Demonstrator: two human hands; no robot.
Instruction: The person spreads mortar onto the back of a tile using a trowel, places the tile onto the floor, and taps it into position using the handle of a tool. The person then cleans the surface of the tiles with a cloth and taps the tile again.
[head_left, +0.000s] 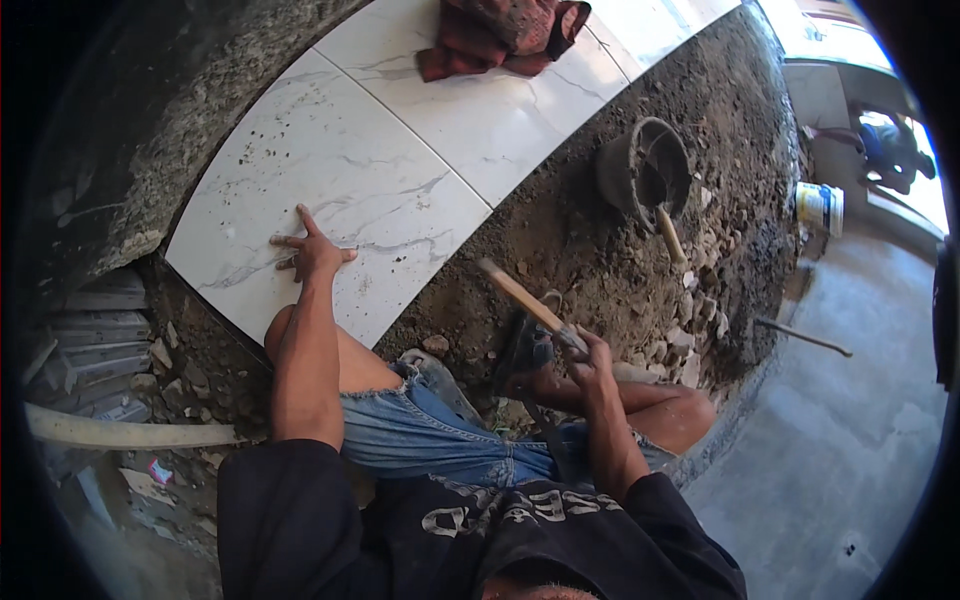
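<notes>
My left hand [318,254] lies on a white marble-patterned tile [390,190], fingers spread and nothing in them. Bits of dirt are scattered over that tile. My right hand [592,365] is closed around the metal end of a wooden-handled tool [523,298]. Its bare handle points up and left, its tip over the soil just off the tile's right edge. The tool's head is mostly hidden in my grip, so its kind is unclear.
A dark bucket [612,172] stands tilted on the soil, with a wooden handle [671,236] at its rim. A reddish cloth [500,38] lies on the farther tiles. Stones [682,345], a white tub [820,207] and a thin rod [805,337] are right; a rough wall [150,150] is left.
</notes>
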